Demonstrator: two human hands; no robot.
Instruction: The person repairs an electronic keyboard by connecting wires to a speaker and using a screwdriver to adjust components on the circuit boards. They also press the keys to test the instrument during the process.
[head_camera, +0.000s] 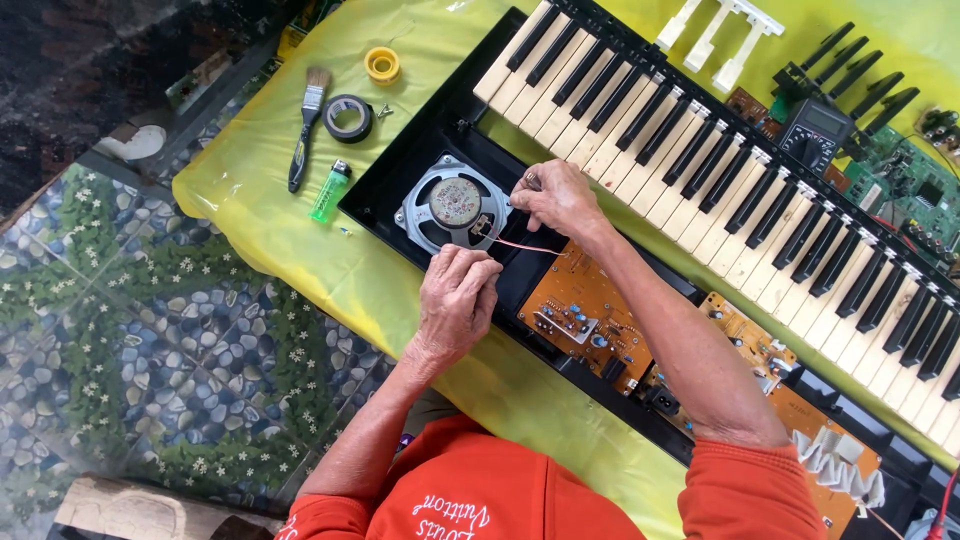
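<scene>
On the yellow-green cloth (300, 230): 1 round grey metal speaker (455, 207), 2 rolls of tape, black (347, 118) & yellow (382, 65), 1 black-handled paintbrush (308, 125), 1 green plastic lighter (331, 190), 1 dark handheld multimeter (815, 133), approx. 3 orange circuit boards (585, 315), 1 loose strip of white plastic keys (720, 30).

A single head-worn camera is looking almost straight down from just above the person's orange-sleeved shoulders, sitting close over the yellow-covered table (270, 190). The opened black electronic keyboard (700, 170) is running diagonally across the frame, and pebble-patterned floor (130, 330) is filling the left side.
</scene>
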